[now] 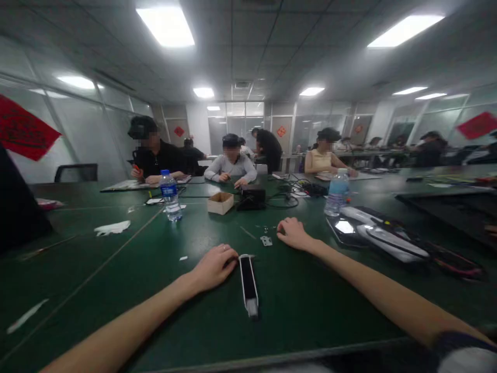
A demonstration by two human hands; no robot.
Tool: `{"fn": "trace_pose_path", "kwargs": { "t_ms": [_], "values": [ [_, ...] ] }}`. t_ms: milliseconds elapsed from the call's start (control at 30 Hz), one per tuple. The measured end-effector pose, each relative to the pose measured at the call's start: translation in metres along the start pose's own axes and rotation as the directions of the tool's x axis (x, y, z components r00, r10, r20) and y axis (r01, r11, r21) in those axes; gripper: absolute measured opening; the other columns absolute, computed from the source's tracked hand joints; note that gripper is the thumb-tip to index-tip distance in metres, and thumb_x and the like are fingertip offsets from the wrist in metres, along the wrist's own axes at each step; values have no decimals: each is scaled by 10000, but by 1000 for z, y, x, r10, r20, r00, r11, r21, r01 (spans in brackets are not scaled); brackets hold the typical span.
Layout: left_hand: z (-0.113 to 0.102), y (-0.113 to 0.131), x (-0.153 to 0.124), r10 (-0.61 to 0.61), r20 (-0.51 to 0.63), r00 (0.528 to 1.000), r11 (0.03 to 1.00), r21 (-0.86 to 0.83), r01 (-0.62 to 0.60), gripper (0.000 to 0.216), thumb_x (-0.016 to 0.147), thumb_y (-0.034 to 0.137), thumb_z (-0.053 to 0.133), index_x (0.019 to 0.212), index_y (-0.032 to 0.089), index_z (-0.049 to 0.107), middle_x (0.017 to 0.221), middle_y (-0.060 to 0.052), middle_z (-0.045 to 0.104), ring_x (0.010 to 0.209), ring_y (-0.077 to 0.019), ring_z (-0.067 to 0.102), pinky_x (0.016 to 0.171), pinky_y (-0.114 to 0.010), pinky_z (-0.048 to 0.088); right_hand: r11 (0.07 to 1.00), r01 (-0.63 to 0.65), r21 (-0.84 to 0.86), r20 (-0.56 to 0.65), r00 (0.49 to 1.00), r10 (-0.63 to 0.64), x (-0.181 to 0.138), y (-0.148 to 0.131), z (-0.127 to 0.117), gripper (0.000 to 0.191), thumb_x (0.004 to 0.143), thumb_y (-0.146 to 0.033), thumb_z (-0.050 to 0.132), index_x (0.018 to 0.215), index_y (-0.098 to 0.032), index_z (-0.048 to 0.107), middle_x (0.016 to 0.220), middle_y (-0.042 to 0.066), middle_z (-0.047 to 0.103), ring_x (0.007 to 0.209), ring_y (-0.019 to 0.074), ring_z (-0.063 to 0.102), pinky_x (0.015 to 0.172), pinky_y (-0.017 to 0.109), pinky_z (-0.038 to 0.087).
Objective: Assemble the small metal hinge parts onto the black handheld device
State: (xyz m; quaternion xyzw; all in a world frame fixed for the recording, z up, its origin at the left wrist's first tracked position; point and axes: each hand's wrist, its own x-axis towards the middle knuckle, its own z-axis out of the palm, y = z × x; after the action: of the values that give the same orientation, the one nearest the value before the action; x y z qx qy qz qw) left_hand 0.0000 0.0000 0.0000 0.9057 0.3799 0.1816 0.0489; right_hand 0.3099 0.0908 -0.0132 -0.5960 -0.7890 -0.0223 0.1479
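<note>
My left hand (215,267) rests on the green table with its fingers bent and the thumb apart. Its fingertips are close to the top end of a narrow black device with a silver frame (249,285); whether they touch it I cannot tell. My right hand (294,234) lies farther forward, open, fingers curved down and fingertips on the table. Left of those fingertips lie a small metal plate (266,241) and several tiny parts (266,229), too small to name.
An open box (220,203) and a black block (251,198) stand ahead. Water bottles stand at left (171,199) and right (337,194). A phone (344,230) lies beside a white-and-black case (388,238). A crumpled white piece (112,228) lies left. Several people sit across the table.
</note>
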Motion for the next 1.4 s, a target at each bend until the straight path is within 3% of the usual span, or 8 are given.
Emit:
{"fn": "trace_pose_path", "kwargs": {
  "t_ms": [433, 767, 967, 1167, 1400],
  "values": [
    [-8, 10, 1, -23, 18, 1000, 1000, -13, 23, 163, 937, 195, 496, 1022, 185, 635, 998, -62, 646, 922, -209, 594, 808, -321, 487, 999, -5, 32, 76, 997, 3, -4, -4, -14, 179, 796, -339, 637, 798, -197, 745, 1023, 101, 651, 1014, 290, 515, 794, 350, 382],
    [-8, 10, 0, -26, 17, 1000, 1000, -15, 26, 164, 944, 191, 495, 1029, 184, 634, 1007, -62, 640, 924, -205, 591, 819, -328, 485, 989, 145, 14, -5, 989, -145, -12, -14, -25, 66, 795, -210, 622, 788, -162, 667, 832, 70, 675, 903, 238, 557, 824, 353, 351],
    [-10, 12, 0, -22, 18, 1000, 1000, -1, 22, 163, 939, 186, 495, 1020, 183, 637, 989, -63, 643, 918, -206, 592, 802, -317, 482, 899, 402, 172, -190, 909, -371, -25, -34, -32, 117, 837, -130, 576, 922, -159, 650, 914, 73, 686, 895, 211, 578, 820, 347, 425],
    [-8, 12, 1, -10, 3, 1000, 1000, 12, 10, 155, 938, 193, 496, 1006, 190, 635, 975, -59, 646, 907, -207, 592, 798, -319, 473, 759, 532, 375, -94, 837, -540, -47, -66, -39, 125, 922, -198, 568, 1000, -168, 661, 982, 74, 676, 944, 195, 594, 844, 328, 482],
    [-9, 13, 1, -19, 11, 1000, 1000, 11, 19, 156, 929, 179, 500, 1003, 179, 638, 973, -64, 645, 903, -210, 593, 793, -317, 474, 725, 538, 429, -67, 820, -569, -50, -73, -35, 106, 914, -224, 607, 975, -170, 674, 952, 58, 680, 905, 182, 600, 838, 317, 486]
  ]
}}
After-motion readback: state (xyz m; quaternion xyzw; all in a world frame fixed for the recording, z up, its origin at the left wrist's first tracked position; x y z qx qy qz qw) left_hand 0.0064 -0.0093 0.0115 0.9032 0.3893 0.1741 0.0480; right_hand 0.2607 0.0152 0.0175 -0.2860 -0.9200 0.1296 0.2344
